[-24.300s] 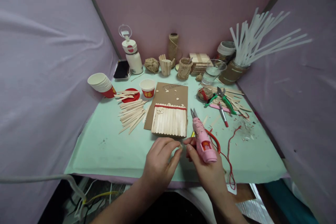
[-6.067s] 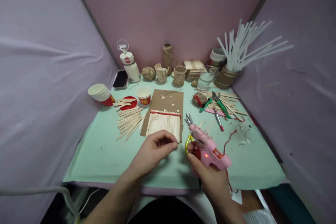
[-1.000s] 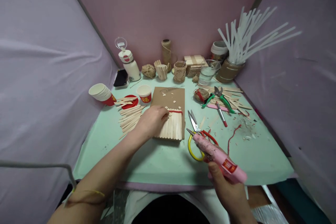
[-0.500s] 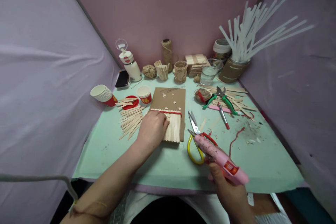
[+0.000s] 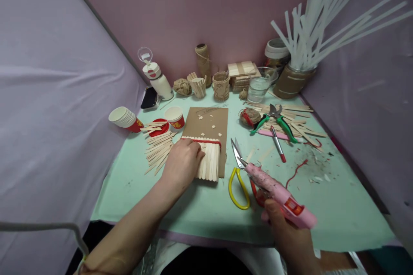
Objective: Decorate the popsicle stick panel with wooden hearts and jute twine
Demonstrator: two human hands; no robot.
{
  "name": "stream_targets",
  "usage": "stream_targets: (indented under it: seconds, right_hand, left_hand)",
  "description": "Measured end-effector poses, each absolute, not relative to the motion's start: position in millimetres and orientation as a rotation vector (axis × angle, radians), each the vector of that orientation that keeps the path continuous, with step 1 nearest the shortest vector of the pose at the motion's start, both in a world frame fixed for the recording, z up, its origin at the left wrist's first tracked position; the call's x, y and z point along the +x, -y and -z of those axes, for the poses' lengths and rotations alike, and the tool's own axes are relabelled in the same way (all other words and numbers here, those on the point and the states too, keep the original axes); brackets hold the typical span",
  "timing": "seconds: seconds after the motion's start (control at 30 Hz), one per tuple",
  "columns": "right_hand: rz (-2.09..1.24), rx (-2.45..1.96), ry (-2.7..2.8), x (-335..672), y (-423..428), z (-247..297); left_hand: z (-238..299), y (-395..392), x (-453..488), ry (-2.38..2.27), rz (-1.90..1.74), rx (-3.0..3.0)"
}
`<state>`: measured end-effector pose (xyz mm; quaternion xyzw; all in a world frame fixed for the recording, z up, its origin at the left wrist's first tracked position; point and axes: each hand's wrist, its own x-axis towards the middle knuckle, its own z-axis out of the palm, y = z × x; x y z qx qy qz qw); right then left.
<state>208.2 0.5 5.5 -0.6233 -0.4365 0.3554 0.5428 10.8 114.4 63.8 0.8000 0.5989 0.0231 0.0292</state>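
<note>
My left hand (image 5: 183, 160) is closed over the left part of a craft-stick panel (image 5: 209, 164), its fingers curled and pressed against the sticks. A red yarn strip (image 5: 211, 141) runs along the panel's top edge. Under my fingers, the panel's left side is hidden. The panel overlaps a brown cardboard sheet (image 5: 206, 120) dotted with small pale wooden chips. My right hand (image 5: 288, 227) grips a pink hot glue gun (image 5: 279, 193), nozzle pointing up and left. Beneath the nozzle lie scissors (image 5: 239, 187) with one yellow and one red handle, blades slightly apart.
Loose craft sticks (image 5: 159, 148) and paper cups (image 5: 124, 119) lie left. On the right are green-handled pruning shears (image 5: 274, 122), a marker (image 5: 278, 144) and a twine ball (image 5: 250, 117). Behind stand a glass of water (image 5: 258, 88) and a jar of white sticks (image 5: 292, 81).
The view has shifted slightly. The glue gun has moved a little right relative to the scissors, uncovering more of the yellow handle. My left hand stays on the panel.
</note>
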Motion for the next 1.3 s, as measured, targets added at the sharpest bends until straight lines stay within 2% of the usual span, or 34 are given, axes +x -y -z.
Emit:
stream_targets:
  seconds: [0.13,0.33,0.6,1.3]
  right_hand:
    - [-0.884,-1.482,1.001,208,0,-6]
    - [-0.884,-1.593,0.933,213,5,0]
    - [-0.877,-1.697,0.823,217,14,14]
    - [-0.833,-1.896,0.691,196,14,-4]
  left_hand:
    - [-59,-108,5,-1.809,-0.197,2.499]
    - [-42,-93,-16,-1.550,-0.733,2.688]
    - [-30,-87,-24,-1.532,-0.619,2.784]
    - [-21,-82,-20,-1.537,-0.649,2.739]
